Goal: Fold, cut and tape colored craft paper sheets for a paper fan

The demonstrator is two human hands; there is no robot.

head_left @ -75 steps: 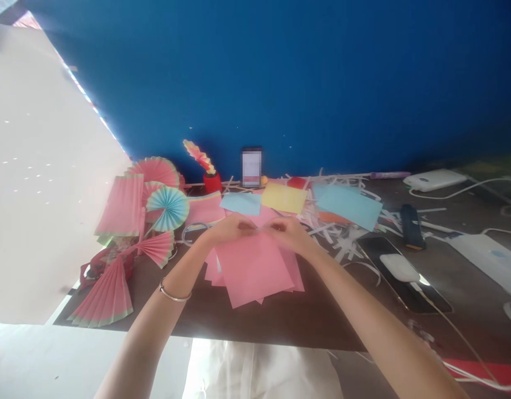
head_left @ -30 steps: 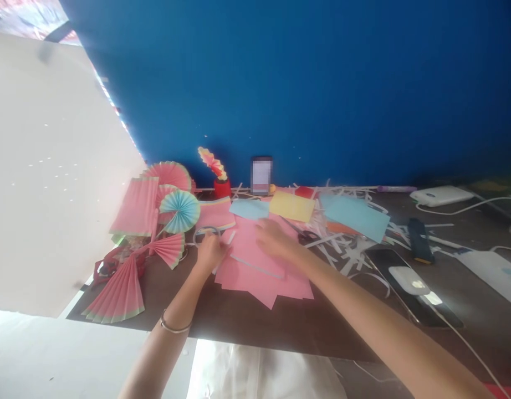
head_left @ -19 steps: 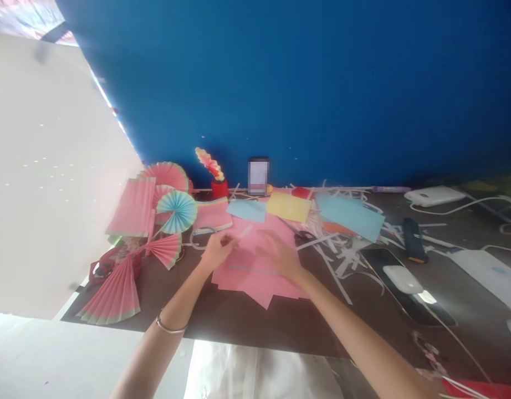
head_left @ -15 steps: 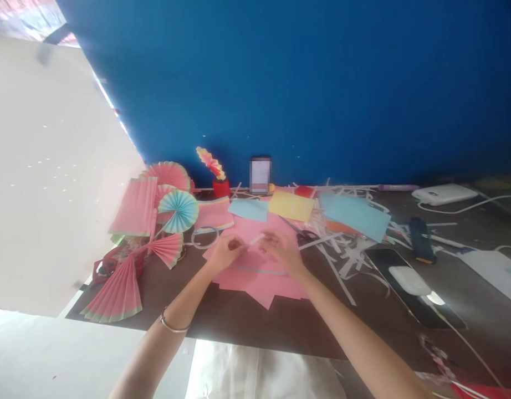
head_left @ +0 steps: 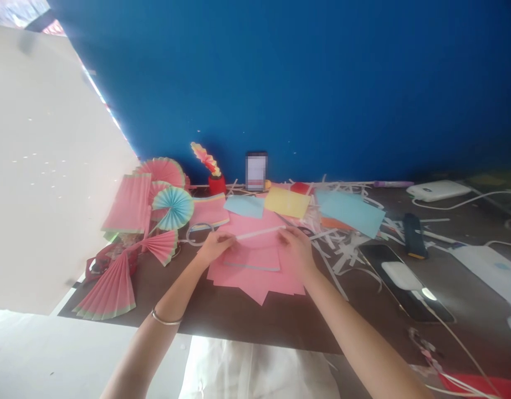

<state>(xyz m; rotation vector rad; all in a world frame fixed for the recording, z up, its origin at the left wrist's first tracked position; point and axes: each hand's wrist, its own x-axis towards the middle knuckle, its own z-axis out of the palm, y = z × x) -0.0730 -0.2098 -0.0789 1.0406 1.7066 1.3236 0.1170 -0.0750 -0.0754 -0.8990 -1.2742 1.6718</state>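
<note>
A thin white strip (head_left: 260, 233) is stretched between my two hands, above pink paper sheets (head_left: 255, 285). My left hand (head_left: 217, 245) pinches its left end, and my right hand (head_left: 294, 244) closes on its right end. Beneath the strip lies a smaller pink sheet (head_left: 252, 259) with a pale blue-grey line along its near edge. A roll of clear tape (head_left: 200, 234) stands just beyond my left hand. Light blue (head_left: 244, 205) and yellow (head_left: 287, 202) papers lie behind the pink sheets.
Folded pink fans (head_left: 110, 288) and a blue rosette (head_left: 173, 207) crowd the left. A phone (head_left: 256, 172) stands at the wall. White paper scraps (head_left: 349, 255), another phone (head_left: 430, 307), a white case (head_left: 400, 275) and a power bank (head_left: 440, 190) lie right.
My hands have moved apart, and a longer length of the white strip now shows between them. The whole view has shifted slightly.
</note>
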